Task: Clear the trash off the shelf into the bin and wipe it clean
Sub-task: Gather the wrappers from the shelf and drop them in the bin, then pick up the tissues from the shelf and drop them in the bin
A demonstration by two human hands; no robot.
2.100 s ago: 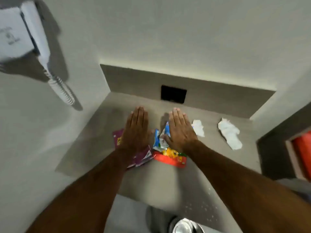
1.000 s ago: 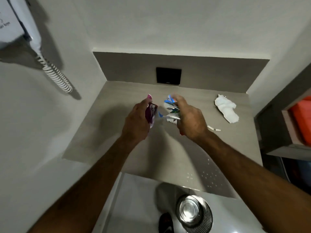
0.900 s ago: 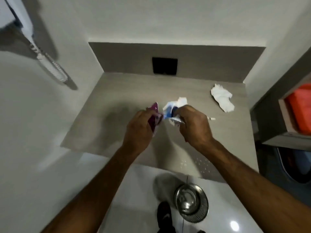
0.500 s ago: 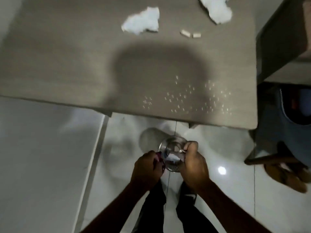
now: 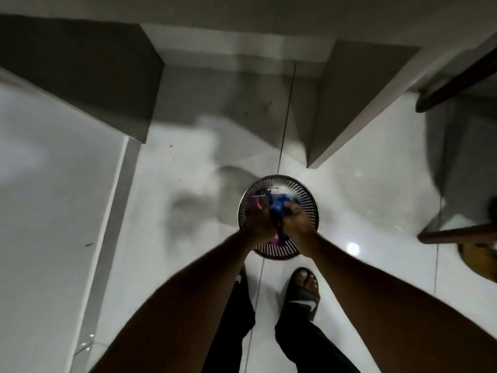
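Note:
A round perforated metal bin (image 5: 309,204) stands on the white floor below me. Both my hands hover over its mouth, close together. My left hand (image 5: 259,223) grips a purple wrapper (image 5: 257,202). My right hand (image 5: 297,219) grips a crumpled blue wrapper (image 5: 278,207). The shelf's top is out of view; only its dark underside and supports (image 5: 88,84) show above.
Glossy white floor tiles (image 5: 376,184) surround the bin. My feet in black sandals (image 5: 302,294) stand just behind it. A grey support panel (image 5: 349,103) rises at the right. Dark wooden furniture (image 5: 457,235) juts in at the right edge.
I have carried both wrappers from the shelf down to the bin. The view dropped from the shelf top to the floor, and my hands now sit right over the bin's mouth.

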